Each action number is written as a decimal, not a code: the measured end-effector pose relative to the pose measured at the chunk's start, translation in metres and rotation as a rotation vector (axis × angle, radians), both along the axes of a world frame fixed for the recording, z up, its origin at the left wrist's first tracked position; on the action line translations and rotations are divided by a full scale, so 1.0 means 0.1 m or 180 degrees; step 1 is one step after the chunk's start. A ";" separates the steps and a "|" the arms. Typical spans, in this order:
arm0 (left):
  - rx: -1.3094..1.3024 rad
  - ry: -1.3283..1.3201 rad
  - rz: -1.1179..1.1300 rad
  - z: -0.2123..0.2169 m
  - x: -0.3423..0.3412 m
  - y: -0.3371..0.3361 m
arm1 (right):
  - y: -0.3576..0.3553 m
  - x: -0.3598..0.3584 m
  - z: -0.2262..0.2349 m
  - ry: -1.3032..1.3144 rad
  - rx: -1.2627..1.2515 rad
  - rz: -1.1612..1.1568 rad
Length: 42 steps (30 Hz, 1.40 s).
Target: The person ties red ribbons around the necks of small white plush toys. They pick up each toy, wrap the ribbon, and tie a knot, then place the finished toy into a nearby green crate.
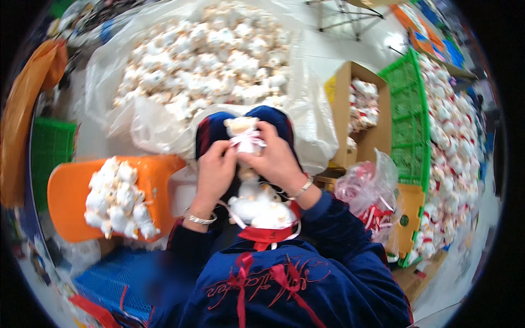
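A small white plush toy (pixel 241 127) with a beige head is held upright above my lap. Around its neck sits a pale pink ribbon (pixel 248 140), which looks tied in a bow. My left hand (pixel 214 167) pinches the ribbon on the toy's left side. With thumb and fingers, my right hand (pixel 275 158) grips the toy and ribbon from the right. Several more white plush toys (pixel 261 209) lie in my lap, just above a red cloth strip (pixel 265 235). The fingers partly hide the toy's lower body.
Ahead spreads a big clear plastic bag (pixel 139 123) heaped with white plush toys. An orange stool (pixel 68 199) at left carries more. At right are a cardboard box (pixel 342 109), a green crate (pixel 404 104), a bag of pink ribbons (pixel 361 186) and a toy heap (pixel 451 147).
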<state>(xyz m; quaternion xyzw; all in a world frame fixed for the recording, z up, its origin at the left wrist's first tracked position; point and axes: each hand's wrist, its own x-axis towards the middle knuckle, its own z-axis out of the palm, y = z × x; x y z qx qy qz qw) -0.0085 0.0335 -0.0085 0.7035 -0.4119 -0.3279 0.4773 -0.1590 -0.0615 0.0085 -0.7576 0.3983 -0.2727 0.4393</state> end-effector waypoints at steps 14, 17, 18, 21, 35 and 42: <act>-0.1601 0.0933 -0.0131 1.44 0.51 0.07 | -0.90 -2.14 0.76 0.1429 -0.1769 -0.2017; -0.2395 0.0555 0.0126 1.76 0.87 0.54 | -0.65 -2.18 0.98 0.1215 0.0261 -0.1517; -0.2516 0.0537 0.0120 1.77 0.96 0.61 | -0.51 -2.28 0.84 0.1575 -0.0059 -0.1261; -0.2585 0.0434 0.0089 1.73 1.10 0.75 | -0.25 -2.38 0.35 0.1819 0.0379 -0.0455; 0.0058 0.0722 -0.1181 0.44 -0.24 0.45 | -0.03 -1.73 0.11 0.1717 0.0424 0.0555; 0.0289 0.0813 -0.1697 0.12 -0.80 0.33 | 0.06 -1.73 0.09 0.1661 0.0471 0.0569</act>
